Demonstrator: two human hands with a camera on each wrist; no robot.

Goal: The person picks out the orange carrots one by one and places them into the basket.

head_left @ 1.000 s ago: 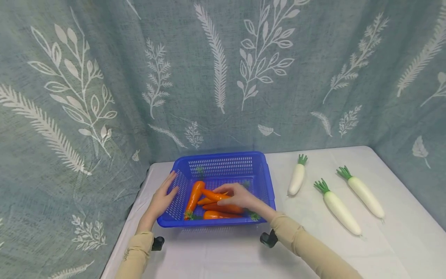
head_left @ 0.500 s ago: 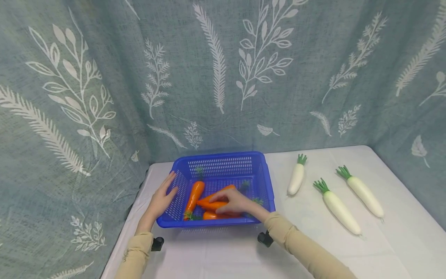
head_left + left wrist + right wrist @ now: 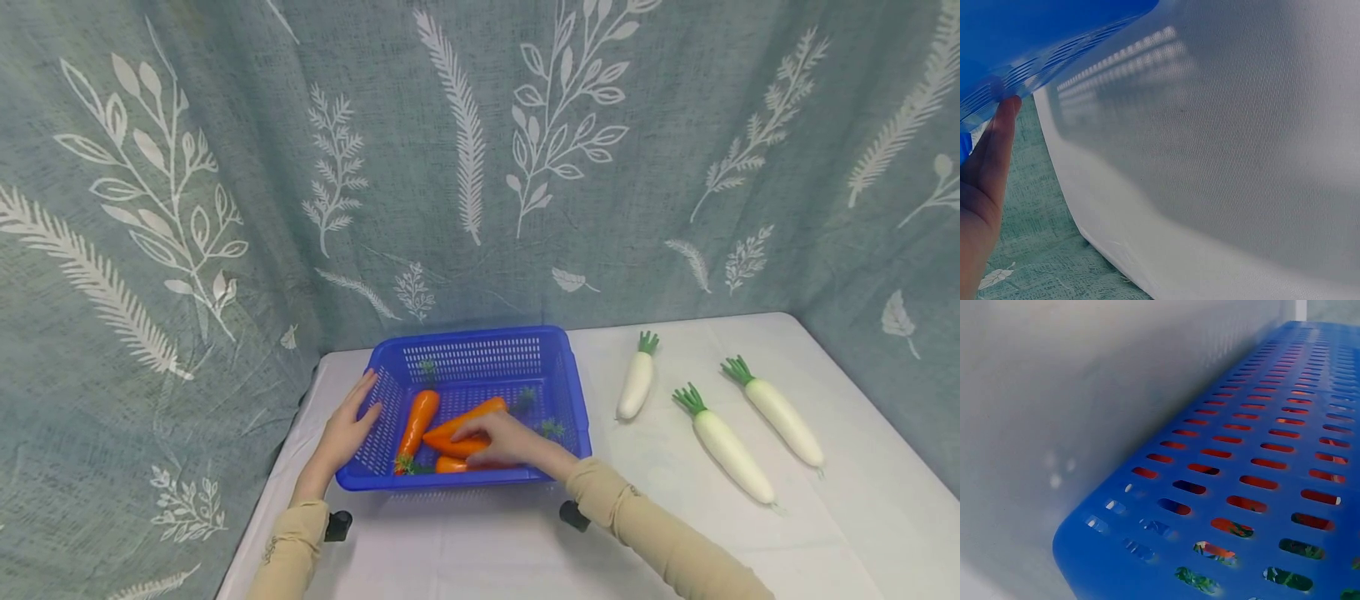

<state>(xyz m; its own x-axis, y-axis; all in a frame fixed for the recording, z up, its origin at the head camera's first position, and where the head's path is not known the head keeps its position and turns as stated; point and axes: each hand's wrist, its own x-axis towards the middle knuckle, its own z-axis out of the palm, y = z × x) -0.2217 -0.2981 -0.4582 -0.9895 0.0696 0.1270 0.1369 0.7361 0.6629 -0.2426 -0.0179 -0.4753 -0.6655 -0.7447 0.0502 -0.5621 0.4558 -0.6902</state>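
In the head view a blue plastic basket [image 3: 480,333] holds several orange carrots with green tops. My right hand [image 3: 506,437] reaches inside, its thumb and fingers gripping a carrot [image 3: 442,440] that points left. Behind that lies another carrot [image 3: 487,407], and a third [image 3: 452,464] is by the front wall, partly covered by the hand. One more carrot [image 3: 417,421] lies apart on the left side. My left hand [image 3: 348,425] rests against the basket's left wall with fingers extended; a fingertip [image 3: 1016,103] touches the slotted wall in the left wrist view. The right wrist view shows mostly the basket's wall.
Three white radishes with green stems lie on the white table [image 3: 450,550] right of the basket: one [image 3: 637,383] near it, another [image 3: 735,458] towards the front, a third [image 3: 783,421] farther right. A patterned green-grey curtain [image 3: 480,275] hangs behind and beside the table.
My right hand has moved down and towards the front of the basket, lowering the carrot onto the others. My left hand stays at the left wall.
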